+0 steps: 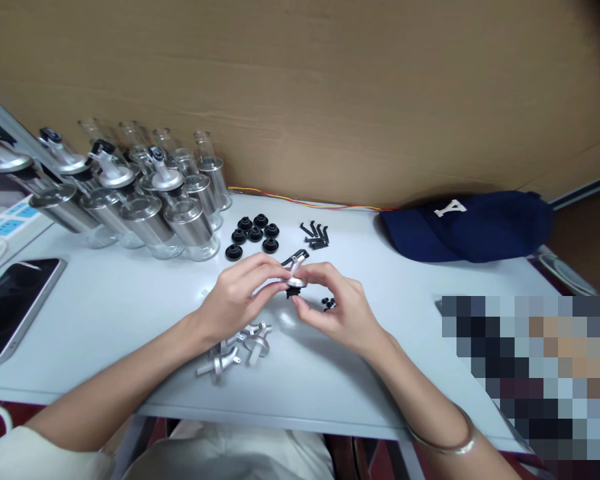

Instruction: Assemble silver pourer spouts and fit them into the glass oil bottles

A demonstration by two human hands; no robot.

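Your left hand (237, 297) and right hand (337, 307) both pinch one metal spout cap (296, 275), apparently with a black insert, just beyond the loose spouts (237, 347) on the table (130, 313).

On the table (105, 313), bottles (145, 200) stand far left, a phone (10, 300) before them. Rubber gaskets (253, 235) and clips (316, 235) lie behind the spout (296, 273); a cap (467, 225) lies right.
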